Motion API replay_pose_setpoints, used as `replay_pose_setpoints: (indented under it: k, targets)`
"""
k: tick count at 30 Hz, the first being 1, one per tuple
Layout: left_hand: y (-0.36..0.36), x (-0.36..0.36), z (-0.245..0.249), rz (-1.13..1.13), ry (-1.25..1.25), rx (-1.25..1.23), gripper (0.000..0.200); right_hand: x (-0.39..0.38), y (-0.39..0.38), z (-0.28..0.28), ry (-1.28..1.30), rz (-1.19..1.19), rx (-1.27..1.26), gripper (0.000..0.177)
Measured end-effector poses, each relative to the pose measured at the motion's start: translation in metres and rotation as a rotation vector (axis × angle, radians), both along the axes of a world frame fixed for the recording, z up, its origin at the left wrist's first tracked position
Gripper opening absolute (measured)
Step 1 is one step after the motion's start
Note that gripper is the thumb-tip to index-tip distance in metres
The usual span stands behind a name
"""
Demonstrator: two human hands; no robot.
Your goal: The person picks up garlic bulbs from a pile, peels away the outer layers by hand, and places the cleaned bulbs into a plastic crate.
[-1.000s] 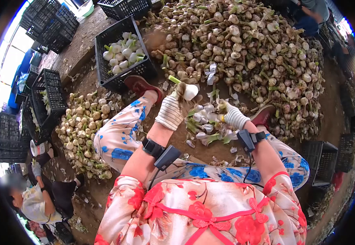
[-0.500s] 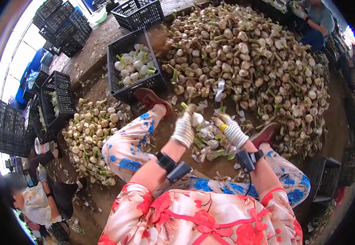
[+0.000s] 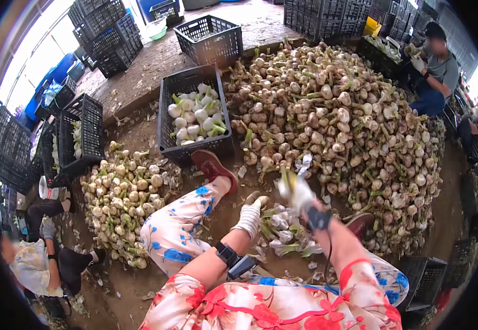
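Observation:
My left hand (image 3: 249, 216), in a white glove with darkened fingertips, is low over the ground with its fingers curled. What they hold, if anything, is hidden. Right beside it lies a small pile of garlic skins and trimmed leaves (image 3: 286, 228). My right hand (image 3: 300, 196), gloved too, is smeared by motion between that pile and the big garlic heap (image 3: 327, 115). Yellow, green and whitish blurs show at its fingers; I cannot make out what they are. Cleaned white garlic bulbs (image 3: 198, 116) with short green stems lie in a black crate (image 3: 195, 152) ahead.
A smaller garlic pile (image 3: 121, 201) lies left of my leg. More black crates (image 3: 79, 132) stand at left, at the back (image 3: 209, 38) and at right (image 3: 423, 283). One person (image 3: 440, 71) sits beyond the heap; another (image 3: 46, 264) sits at lower left.
The white bulb seen at my left hand is no longer visible there. My right hand has swung forward and left, away from my right leg. The view has tilted up slightly.

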State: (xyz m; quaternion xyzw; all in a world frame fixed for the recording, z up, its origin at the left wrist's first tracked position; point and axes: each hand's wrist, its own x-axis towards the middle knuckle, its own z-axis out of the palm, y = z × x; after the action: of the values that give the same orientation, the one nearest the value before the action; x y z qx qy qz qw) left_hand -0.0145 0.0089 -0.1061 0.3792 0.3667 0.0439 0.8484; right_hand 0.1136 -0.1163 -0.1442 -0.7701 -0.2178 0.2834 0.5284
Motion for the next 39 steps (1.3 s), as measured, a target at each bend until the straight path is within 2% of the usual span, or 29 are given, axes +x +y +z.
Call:
replay_pose_setpoints:
  k: [1, 2, 3, 5, 7, 8, 10, 12, 14, 15, 16, 17, 18, 20, 21, 22, 23, 25, 26, 27, 29, 31, 32, 33, 34, 35, 36, 37, 39]
  targets:
    - [0.001, 0.002, -0.001, 0.001, 0.007, 0.004, 0.034, 0.026, 0.042, 0.091, 0.458, -0.107, 0.453, 0.037]
    - [0.001, 0.003, -0.002, 0.044, -0.023, -0.02, 0.033, 0.052, 0.085, 0.184, 0.803, -0.2, 0.753, 0.045]
    - [0.001, 0.002, -0.001, 0.087, -0.049, -0.043, 0.033, 0.064, 0.105, 0.234, 0.697, -0.368, 0.694, 0.049]
    - [0.012, 0.006, 0.011, 0.018, -0.008, -0.003, 0.032, 0.096, 0.116, 0.253, 0.632, -0.413, 0.633, 0.043]
    - [0.01, 0.005, 0.009, -0.02, -0.019, 0.081, 0.026, 0.131, 0.088, 0.192, 0.626, -0.252, 0.724, 0.037]
    - [0.011, 0.007, -0.003, -0.024, -0.03, 0.029, 0.02, 0.133, 0.067, 0.158, 0.528, -0.272, 0.645, 0.026]
    - [0.008, 0.003, 0.013, -0.07, 0.003, 0.034, 0.013, 0.114, 0.005, 0.077, 0.352, -0.364, 0.329, 0.023]
    - [0.007, 0.002, 0.022, -0.128, 0.082, -0.001, 0.009, 0.084, -0.079, -0.053, 0.049, -0.424, -0.144, 0.023]
    - [0.01, 0.0, 0.021, -0.218, 0.112, 0.004, 0.01, 0.014, -0.11, 0.0, 0.491, -0.646, -0.409, 0.034]
    - [0.01, 0.001, 0.024, -0.226, 0.156, -0.006, 0.011, 0.006, -0.142, -0.035, 0.617, -0.762, -0.363, 0.045]
    - [0.009, 0.002, 0.015, -0.221, 0.117, -0.015, 0.014, 0.015, -0.19, -0.099, 0.122, -0.548, -0.79, 0.043]
    - [0.009, 0.003, 0.012, -0.23, 0.145, -0.029, 0.015, 0.012, -0.203, -0.103, -0.019, -0.694, -0.747, 0.04]
    - [0.005, 0.006, 0.017, -0.206, 0.179, -0.029, 0.014, 0.019, -0.195, -0.073, -0.059, -0.829, -0.771, 0.037]
    - [0.002, 0.011, 0.016, -0.185, 0.225, -0.022, 0.013, 0.043, -0.19, -0.057, -0.256, -0.811, -0.706, 0.041]
    - [0.006, 0.009, 0.008, -0.277, 0.211, -0.013, 0.012, 0.061, -0.196, -0.075, -0.419, -0.752, -0.779, 0.045]
    - [0.007, 0.008, 0.003, -0.366, 0.196, -0.003, 0.016, 0.079, -0.187, -0.064, -0.304, -0.675, -0.724, 0.051]
    - [0.004, 0.008, 0.003, -0.362, 0.211, 0.006, 0.016, 0.09, -0.174, -0.055, -0.357, -0.66, -0.75, 0.051]
    - [-0.008, 0.01, 0.01, -0.389, 0.103, 0.049, 0.035, 0.112, -0.159, -0.048, -0.359, -0.568, -0.704, 0.049]
    - [-0.009, 0.012, 0.014, -0.452, 0.108, 0.065, 0.047, 0.122, -0.159, -0.057, -0.312, -0.499, -0.833, 0.045]
    - [-0.011, 0.014, 0.016, -0.449, 0.115, 0.071, 0.047, 0.128, -0.16, -0.061, -0.269, -0.426, -0.962, 0.041]
    - [-0.014, 0.018, 0.02, -0.464, 0.14, 0.053, 0.048, 0.131, -0.167, -0.061, -0.112, -0.627, -0.682, 0.025]
    - [-0.013, 0.018, 0.018, -0.495, 0.148, 0.023, 0.053, 0.122, -0.178, -0.055, -0.451, -0.611, -0.686, 0.024]
    - [-0.016, 0.019, 0.02, -0.507, 0.1, 0.088, 0.058, 0.115, -0.179, -0.044, -0.414, -0.686, -0.494, 0.025]
    - [-0.02, 0.019, 0.021, -0.52, 0.054, 0.153, 0.063, 0.11, -0.175, -0.03, -0.336, -0.739, -0.409, 0.027]
    - [-0.025, 0.019, 0.015, -0.546, -0.039, 0.31, 0.072, 0.103, -0.168, -0.018, 0.06, -0.772, -0.024, 0.029]
    - [-0.031, 0.02, 0.024, -0.575, -0.124, 0.369, 0.077, 0.078, -0.144, 0.033, 0.352, -0.734, 0.224, 0.029]
    - [-0.037, 0.021, 0.027, -0.568, -0.195, 0.455, 0.076, 0.058, -0.121, 0.06, 0.49, -0.714, 0.404, 0.027]
    - [-0.042, 0.021, 0.031, -0.557, -0.267, 0.543, 0.075, 0.039, -0.108, 0.074, 0.62, -0.562, 0.526, 0.026]
    - [-0.05, 0.026, 0.054, -0.435, -0.421, 0.434, 0.069, -0.004, -0.075, 0.116, 0.711, -0.389, 0.657, 0.033]
